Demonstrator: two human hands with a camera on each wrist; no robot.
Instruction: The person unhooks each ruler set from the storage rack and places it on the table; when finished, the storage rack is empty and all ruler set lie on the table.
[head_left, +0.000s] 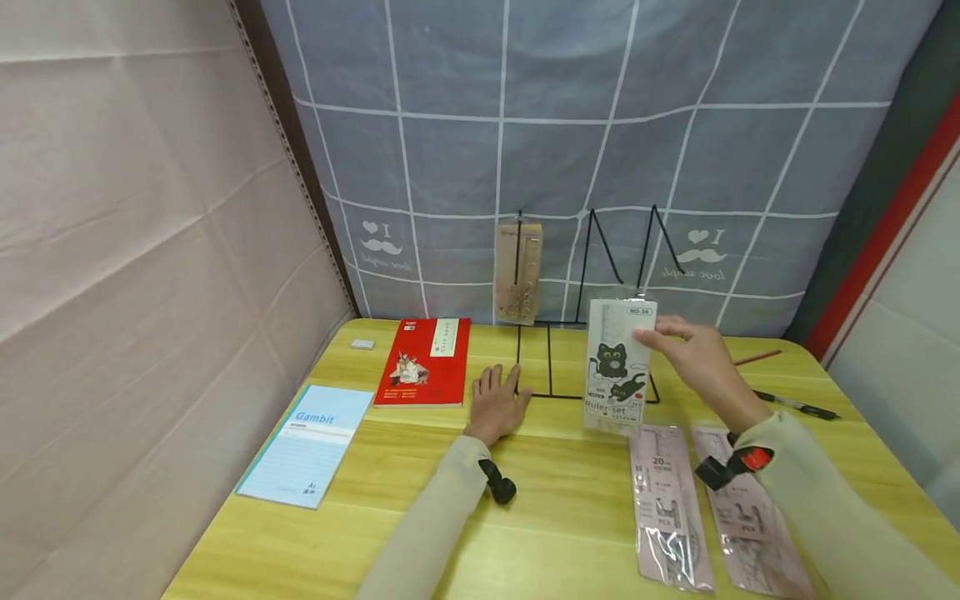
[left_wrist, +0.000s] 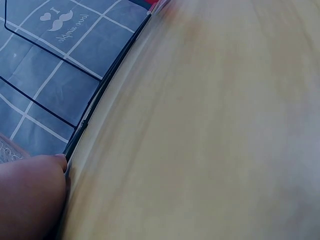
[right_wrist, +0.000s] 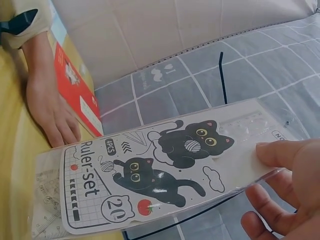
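Observation:
My right hand (head_left: 693, 358) pinches the upper right edge of a clear-wrapped ruler set (head_left: 618, 367) with black cats on its card. In the right wrist view the ruler set (right_wrist: 165, 170) shows clear rulers at its end, the thumb lying on its front. It is held upright before a black wire rack (head_left: 550, 358); whether its top touches a hook cannot be told. My left hand (head_left: 497, 404) rests palm down on the table with fingers spread, at the left corner of the rack's base. A pinkish-tan packet (head_left: 506, 267) hangs on the rack's left prong.
Two pink ruler packets (head_left: 663, 492) lie at front right, one partly under my right forearm. A pen (head_left: 795, 405) and a reddish pencil (head_left: 759, 357) lie farther right. On the left are a red book (head_left: 423, 375), a Gambit notebook (head_left: 300, 450) and an eraser (head_left: 362, 344).

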